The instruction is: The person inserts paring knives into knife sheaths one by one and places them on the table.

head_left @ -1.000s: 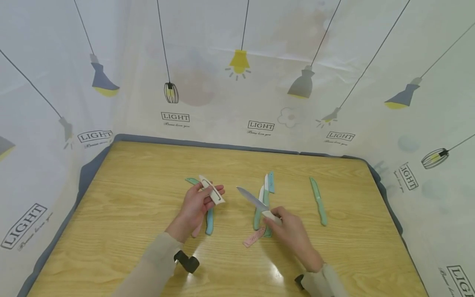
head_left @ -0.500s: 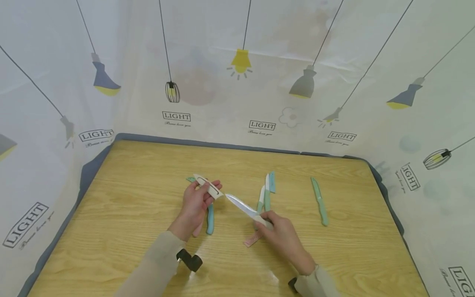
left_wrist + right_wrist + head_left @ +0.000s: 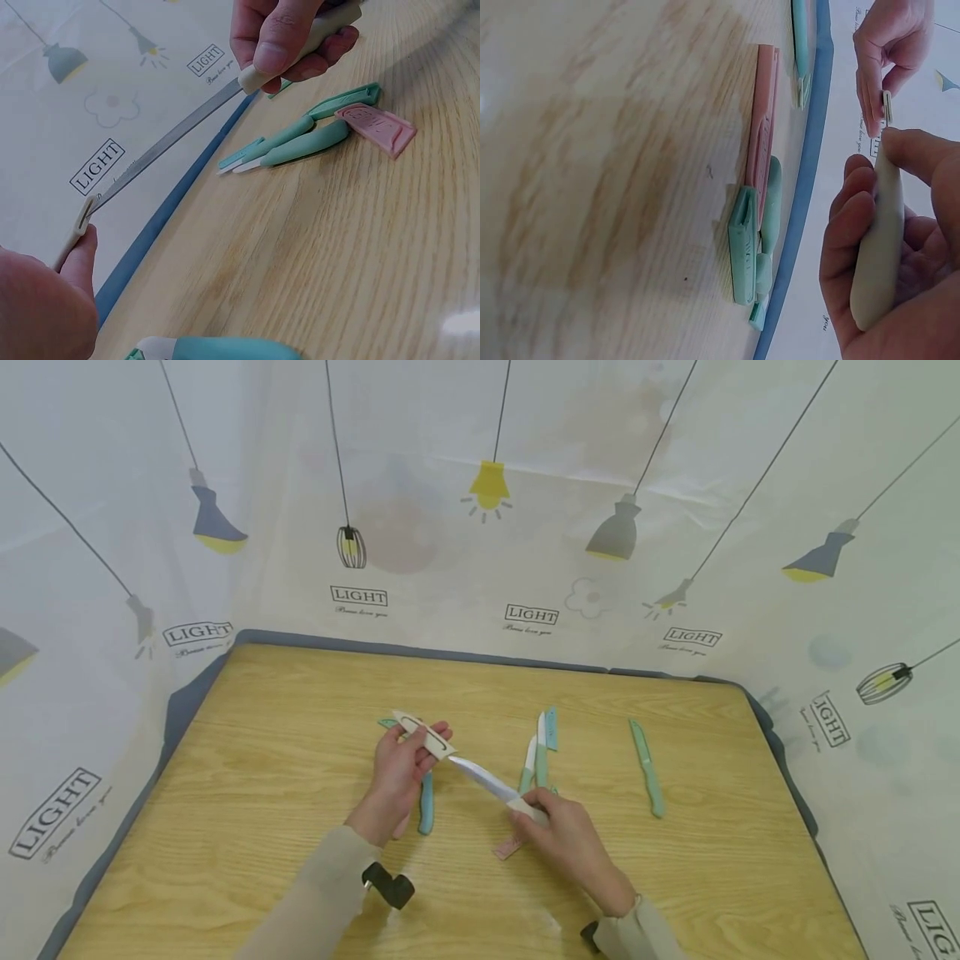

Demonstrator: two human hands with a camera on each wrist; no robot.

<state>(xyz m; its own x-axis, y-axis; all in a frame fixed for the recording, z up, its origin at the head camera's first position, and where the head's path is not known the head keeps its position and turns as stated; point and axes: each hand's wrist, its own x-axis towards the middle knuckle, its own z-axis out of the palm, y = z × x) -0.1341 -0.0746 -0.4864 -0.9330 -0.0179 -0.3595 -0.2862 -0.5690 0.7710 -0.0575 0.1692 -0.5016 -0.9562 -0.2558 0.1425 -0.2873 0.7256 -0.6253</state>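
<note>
My left hand (image 3: 395, 781) pinches a cream knife sheath (image 3: 422, 734) between thumb and fingers, its slotted mouth turned toward the right. In my right hand (image 3: 573, 839) is a knife with a cream handle (image 3: 881, 240), gripped by that handle. The steel blade (image 3: 169, 142) slants across between the hands, and its tip meets the sheath's mouth in the left wrist view. Both are held above the table. Under the left hand lie a blue knife handle (image 3: 427, 806) and a pink handle (image 3: 401, 827), partly hidden by the hand and forearm.
Two green-handled knives with white blades (image 3: 528, 767) lie mid-table, with a blue sheath (image 3: 552, 729), a pink sheath (image 3: 379, 129) and a green sheath (image 3: 742, 247) around them. Farther right lies a green knife (image 3: 647, 770). A printed curtain (image 3: 450, 560) surrounds the table.
The right hand has moved left with the knife, bringing the blade tip to the sheath's mouth. The left hand has tilted the sheath flatter, toward the blade.
</note>
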